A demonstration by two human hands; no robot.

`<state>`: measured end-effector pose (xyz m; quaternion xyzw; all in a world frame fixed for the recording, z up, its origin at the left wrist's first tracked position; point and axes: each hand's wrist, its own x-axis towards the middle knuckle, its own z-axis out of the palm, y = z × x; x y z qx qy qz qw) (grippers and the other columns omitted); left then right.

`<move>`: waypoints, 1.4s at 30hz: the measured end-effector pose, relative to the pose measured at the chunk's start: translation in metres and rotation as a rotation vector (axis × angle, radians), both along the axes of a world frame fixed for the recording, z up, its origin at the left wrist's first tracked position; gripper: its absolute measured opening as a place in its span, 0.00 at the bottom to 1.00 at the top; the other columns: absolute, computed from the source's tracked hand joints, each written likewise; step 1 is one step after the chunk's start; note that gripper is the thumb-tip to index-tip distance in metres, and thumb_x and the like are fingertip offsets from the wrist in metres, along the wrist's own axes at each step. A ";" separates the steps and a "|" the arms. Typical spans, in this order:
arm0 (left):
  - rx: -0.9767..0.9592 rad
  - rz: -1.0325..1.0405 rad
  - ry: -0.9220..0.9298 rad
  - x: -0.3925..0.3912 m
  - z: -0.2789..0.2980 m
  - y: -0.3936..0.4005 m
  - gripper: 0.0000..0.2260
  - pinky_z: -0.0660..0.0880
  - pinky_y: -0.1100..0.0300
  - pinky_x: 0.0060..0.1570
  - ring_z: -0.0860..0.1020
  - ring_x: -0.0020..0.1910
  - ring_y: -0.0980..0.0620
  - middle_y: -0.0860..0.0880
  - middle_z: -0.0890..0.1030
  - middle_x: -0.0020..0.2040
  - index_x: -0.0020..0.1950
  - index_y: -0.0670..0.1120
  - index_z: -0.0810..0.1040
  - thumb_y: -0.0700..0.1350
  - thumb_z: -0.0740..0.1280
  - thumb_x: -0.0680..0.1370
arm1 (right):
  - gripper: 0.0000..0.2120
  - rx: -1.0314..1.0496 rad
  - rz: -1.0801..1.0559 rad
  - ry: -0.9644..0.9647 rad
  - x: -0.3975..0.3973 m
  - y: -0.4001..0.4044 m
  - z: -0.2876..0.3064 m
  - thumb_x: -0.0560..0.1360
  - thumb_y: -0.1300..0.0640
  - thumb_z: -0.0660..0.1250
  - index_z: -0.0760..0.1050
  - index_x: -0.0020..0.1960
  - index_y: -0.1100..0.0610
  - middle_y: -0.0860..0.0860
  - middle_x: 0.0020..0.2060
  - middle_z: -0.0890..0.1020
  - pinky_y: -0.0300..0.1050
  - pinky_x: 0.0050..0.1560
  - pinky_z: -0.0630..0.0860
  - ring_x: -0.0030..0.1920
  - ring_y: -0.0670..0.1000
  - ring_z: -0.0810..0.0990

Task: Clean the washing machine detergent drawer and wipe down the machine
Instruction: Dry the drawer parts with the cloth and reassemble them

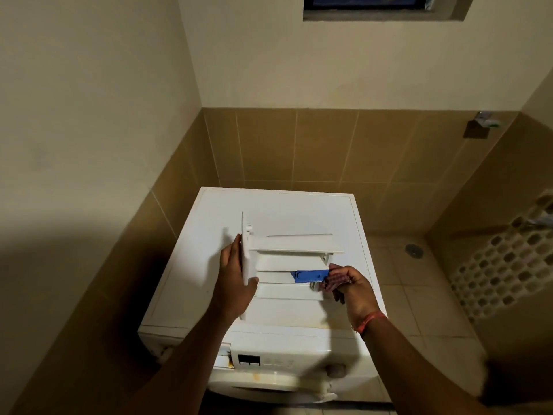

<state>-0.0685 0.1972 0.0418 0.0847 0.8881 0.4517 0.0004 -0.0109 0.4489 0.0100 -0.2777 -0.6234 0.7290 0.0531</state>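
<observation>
The white detergent drawer (287, 265) lies on top of the white washing machine (269, 211), its front panel turned to the left and its compartments facing me. A blue insert (309, 276) sits in the middle compartment. My left hand (235, 277) grips the drawer's front panel, thumb at its lower edge. My right hand (351, 287) pinches a red-and-white checked cloth (333, 281) against the right end of the blue insert. The empty drawer slot (223, 356) shows at the machine's front left, beside the control panel (278, 360).
The machine stands in a corner between a cream wall on the left and brown tiled walls. A tiled floor with a round drain (414, 250) lies to the right. A patterned mat or screen (502, 265) is at the far right. A dark window (368, 3) is high above.
</observation>
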 end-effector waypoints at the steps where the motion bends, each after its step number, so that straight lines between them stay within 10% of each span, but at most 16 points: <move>1: -0.015 -0.013 0.019 0.003 -0.001 0.001 0.46 0.65 0.60 0.68 0.66 0.72 0.49 0.50 0.61 0.75 0.80 0.52 0.50 0.36 0.74 0.72 | 0.18 0.007 -0.006 -0.017 0.001 -0.001 -0.002 0.72 0.79 0.53 0.78 0.50 0.69 0.60 0.43 0.82 0.39 0.27 0.63 0.26 0.48 0.72; 13: 0.023 -0.078 -0.060 0.025 -0.011 -0.016 0.49 0.62 0.54 0.73 0.56 0.76 0.56 0.56 0.53 0.77 0.80 0.55 0.46 0.43 0.76 0.71 | 0.18 0.081 -0.370 -0.159 0.001 0.033 -0.008 0.72 0.72 0.54 0.80 0.48 0.61 0.62 0.40 0.83 0.41 0.28 0.71 0.32 0.55 0.77; 17: 0.135 -0.032 -0.086 0.023 -0.002 -0.046 0.42 0.61 0.41 0.74 0.53 0.78 0.51 0.52 0.52 0.80 0.79 0.56 0.49 0.35 0.66 0.73 | 0.21 0.200 -0.396 0.104 -0.013 0.041 0.031 0.68 0.73 0.52 0.79 0.52 0.61 0.65 0.50 0.83 0.44 0.40 0.75 0.42 0.55 0.80; 22: 0.350 0.199 0.031 -0.012 0.060 -0.027 0.28 0.59 0.54 0.74 0.62 0.75 0.52 0.51 0.62 0.76 0.75 0.50 0.64 0.41 0.61 0.75 | 0.24 0.815 -0.123 0.412 -0.029 -0.013 0.093 0.70 0.76 0.56 0.77 0.60 0.61 0.52 0.56 0.79 0.37 0.62 0.73 0.57 0.40 0.79; 28: -0.090 0.070 -0.143 -0.045 0.072 0.033 0.25 0.53 0.52 0.76 0.54 0.79 0.45 0.46 0.54 0.80 0.79 0.49 0.60 0.49 0.60 0.83 | 0.26 1.472 0.524 0.243 -0.025 -0.084 0.089 0.73 0.58 0.48 0.72 0.67 0.53 0.54 0.63 0.76 0.59 0.68 0.68 0.70 0.61 0.69; 34: -0.038 0.083 -0.132 -0.045 0.057 0.037 0.22 0.58 0.49 0.75 0.60 0.77 0.45 0.45 0.62 0.78 0.79 0.48 0.57 0.45 0.55 0.85 | 0.28 1.561 0.801 0.219 -0.031 -0.074 0.100 0.77 0.38 0.53 0.73 0.65 0.55 0.55 0.66 0.74 0.57 0.69 0.66 0.69 0.58 0.68; 42: 0.217 0.122 -0.179 -0.047 0.054 0.036 0.19 0.59 0.65 0.67 0.64 0.75 0.49 0.46 0.64 0.77 0.77 0.50 0.62 0.47 0.51 0.86 | 0.19 1.378 0.760 0.388 -0.051 -0.081 0.090 0.82 0.50 0.57 0.71 0.68 0.59 0.55 0.62 0.76 0.49 0.65 0.69 0.62 0.56 0.73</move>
